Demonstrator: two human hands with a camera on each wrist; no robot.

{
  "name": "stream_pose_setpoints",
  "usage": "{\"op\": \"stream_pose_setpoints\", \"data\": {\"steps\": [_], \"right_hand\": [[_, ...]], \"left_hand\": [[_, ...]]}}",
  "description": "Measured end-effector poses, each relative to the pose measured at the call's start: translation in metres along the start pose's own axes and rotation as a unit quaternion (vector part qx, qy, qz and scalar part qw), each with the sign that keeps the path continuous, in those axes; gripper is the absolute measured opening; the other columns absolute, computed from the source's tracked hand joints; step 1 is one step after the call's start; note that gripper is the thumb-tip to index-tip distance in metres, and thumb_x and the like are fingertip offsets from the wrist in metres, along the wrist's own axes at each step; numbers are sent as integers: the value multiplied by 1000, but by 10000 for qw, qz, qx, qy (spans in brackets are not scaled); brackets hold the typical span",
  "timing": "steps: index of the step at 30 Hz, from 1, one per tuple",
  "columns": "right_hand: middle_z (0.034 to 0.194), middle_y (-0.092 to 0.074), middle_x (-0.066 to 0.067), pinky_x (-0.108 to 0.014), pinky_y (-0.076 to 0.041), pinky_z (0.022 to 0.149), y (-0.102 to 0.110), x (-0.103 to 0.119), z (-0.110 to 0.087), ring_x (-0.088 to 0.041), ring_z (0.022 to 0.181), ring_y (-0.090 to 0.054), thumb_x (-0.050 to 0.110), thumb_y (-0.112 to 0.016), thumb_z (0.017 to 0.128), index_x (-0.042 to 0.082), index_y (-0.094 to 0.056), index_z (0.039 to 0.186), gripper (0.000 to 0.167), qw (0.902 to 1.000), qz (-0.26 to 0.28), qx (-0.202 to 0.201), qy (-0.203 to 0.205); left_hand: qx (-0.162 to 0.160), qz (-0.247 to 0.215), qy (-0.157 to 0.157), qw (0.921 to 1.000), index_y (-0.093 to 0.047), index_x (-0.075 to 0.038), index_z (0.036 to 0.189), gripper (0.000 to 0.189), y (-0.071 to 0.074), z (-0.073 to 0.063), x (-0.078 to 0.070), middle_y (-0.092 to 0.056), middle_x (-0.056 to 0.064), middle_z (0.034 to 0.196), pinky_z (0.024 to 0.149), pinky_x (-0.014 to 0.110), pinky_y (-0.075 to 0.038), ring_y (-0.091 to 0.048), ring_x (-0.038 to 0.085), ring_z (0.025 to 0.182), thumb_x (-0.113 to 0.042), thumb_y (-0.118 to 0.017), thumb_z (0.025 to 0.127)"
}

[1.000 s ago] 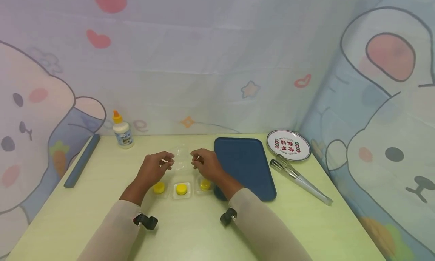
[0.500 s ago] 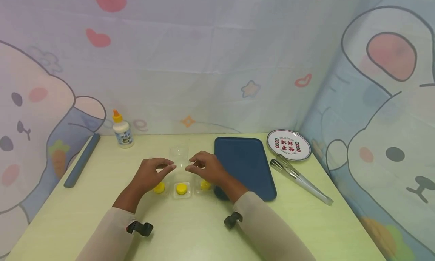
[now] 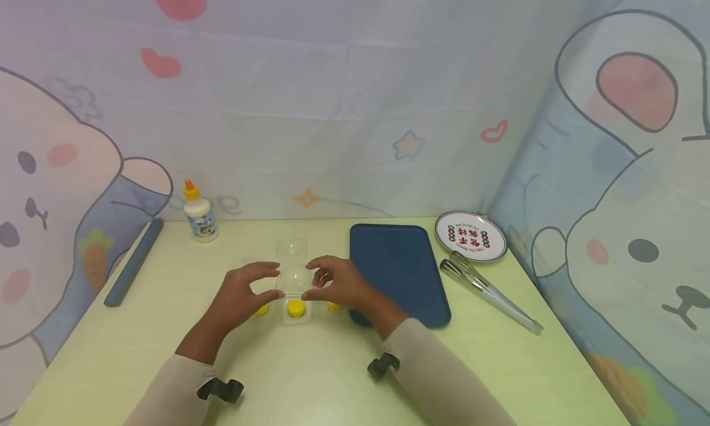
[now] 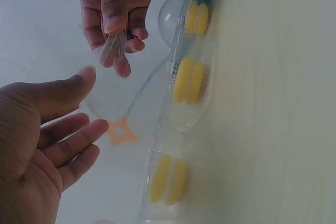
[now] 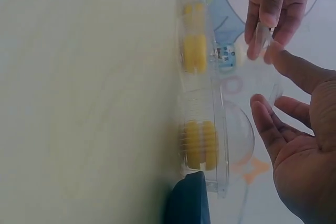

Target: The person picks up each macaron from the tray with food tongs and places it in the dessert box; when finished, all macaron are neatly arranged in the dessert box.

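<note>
In the head view, my left hand (image 3: 240, 293) and right hand (image 3: 339, 282) hold a clear domed plastic lid (image 3: 294, 279) by opposite sides, thumbs toward me. Just on my side of it sits a yellow macaron (image 3: 296, 307) in a small clear plastic tray (image 3: 296, 320). Further yellow macarons stand at either side, partly hidden by the hands: a left macaron (image 3: 262, 310) and a right macaron (image 3: 333, 306). In the right wrist view, a dome (image 5: 239, 132) covers the nearest one. The left wrist view shows the right fingers pinching the thin plastic.
Another clear lid (image 3: 291, 250) lies behind the hands. To the right are a dark blue tray (image 3: 396, 272), a printed plate (image 3: 471, 236) and metal tongs (image 3: 499, 296). A glue-type bottle (image 3: 201, 215) and a grey-blue rod (image 3: 134, 262) stand and lie at the left.
Both hands have come toward me with the clear lid, which is now right behind the middle macaron. Another lid behind them shows more plainly. Their fingers have spread wider along the lid's sides.
</note>
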State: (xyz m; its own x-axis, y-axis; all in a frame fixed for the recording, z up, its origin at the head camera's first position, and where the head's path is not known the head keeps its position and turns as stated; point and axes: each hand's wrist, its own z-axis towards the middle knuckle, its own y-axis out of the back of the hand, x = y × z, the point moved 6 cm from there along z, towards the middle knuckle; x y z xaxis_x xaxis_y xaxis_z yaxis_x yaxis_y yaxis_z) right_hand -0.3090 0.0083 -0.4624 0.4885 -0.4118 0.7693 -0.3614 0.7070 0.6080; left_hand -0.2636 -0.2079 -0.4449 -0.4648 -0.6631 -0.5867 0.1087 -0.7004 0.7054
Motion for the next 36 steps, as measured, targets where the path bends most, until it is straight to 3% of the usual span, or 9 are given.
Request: {"op": "stream_pose_setpoints", "data": {"steps": [5, 7, 11, 15, 19, 23, 28, 36], "right_hand": [[113, -76, -6, -24, -60, 86, -2, 2, -5, -20, 96, -74, 26, -91, 91, 8, -69, 141, 58, 9989, -414, -4, 240], [109, -77, -6, -23, -57, 83, -2, 3, -6, -21, 94, -72, 27, -91, 91, 8, -68, 141, 58, 9982, -517, -1, 310], [105, -76, -6, -38, -60, 99, -4, 5, -10, -22, 102, -70, 27, -90, 91, 7, -68, 142, 58, 9977, -580, 12, 354], [121, -75, -7, -44, -59, 99, -6, 4, -14, -22, 108, -68, 31, -91, 90, 8, -67, 144, 63, 9967, -758, 36, 275], [143, -71, -5, -50, -46, 110, -9, -1, -16, -23, 125, -62, 38, -91, 89, 11, -67, 147, 68, 9950, -987, 102, 63], [148, -69, -3, -61, -31, 118, -14, -4, -17, -25, 139, -53, 37, -92, 89, 13, -68, 146, 66, 9936, -1117, 122, 65], [146, -69, -1, -57, -27, 113, -20, -7, -18, -23, 139, -48, 37, -92, 89, 14, -70, 144, 63, 9928, -1192, 110, 19], [145, -71, 3, -51, -25, 104, -26, -11, -19, -20, 136, -48, 38, -92, 88, 16, -71, 142, 62, 9891, -1470, 87, -49]], "left_hand": [[-41, -374, 73, 9993, -78, -1, 128, 48, -2, -6, 0, -72, 18, 145, 99, 61, -63, -77, 45, 118, -10, -94, 84], [-14, -382, 67, 9992, -77, -2, 131, 51, -3, -7, 1, -71, 18, 146, 104, 63, -60, -74, 45, 126, -11, -95, 84], [383, -289, 296, 9984, -69, -6, 143, 64, -9, -10, 7, -65, 21, 153, 115, 72, -49, -58, 50, 145, -22, -95, 86], [771, -275, 545, 9952, -66, -10, 148, 66, -15, -14, 12, -59, 24, 155, 115, 78, -44, -51, 54, 147, -30, -91, 90], [835, -275, 392, 9954, -68, -9, 144, 62, -19, -17, 14, -60, 21, 151, 114, 79, -43, -49, 51, 146, -28, -92, 90], [849, -247, 210, 9959, -70, -8, 142, 61, -21, -19, 13, -65, 16, 149, 113, 82, -37, -47, 47, 145, -29, -92, 89], [866, -115, 229, 9959, -71, -10, 139, 60, -22, -20, 15, -67, 13, 143, 106, 76, -40, -49, 44, 139, -30, -94, 87], [910, -72, 240, 9955, -72, -9, 136, 57, -27, -22, 17, -69, 14, 143, 111, 75, -27, -43, 44, 141, -25, -94, 86]]}}
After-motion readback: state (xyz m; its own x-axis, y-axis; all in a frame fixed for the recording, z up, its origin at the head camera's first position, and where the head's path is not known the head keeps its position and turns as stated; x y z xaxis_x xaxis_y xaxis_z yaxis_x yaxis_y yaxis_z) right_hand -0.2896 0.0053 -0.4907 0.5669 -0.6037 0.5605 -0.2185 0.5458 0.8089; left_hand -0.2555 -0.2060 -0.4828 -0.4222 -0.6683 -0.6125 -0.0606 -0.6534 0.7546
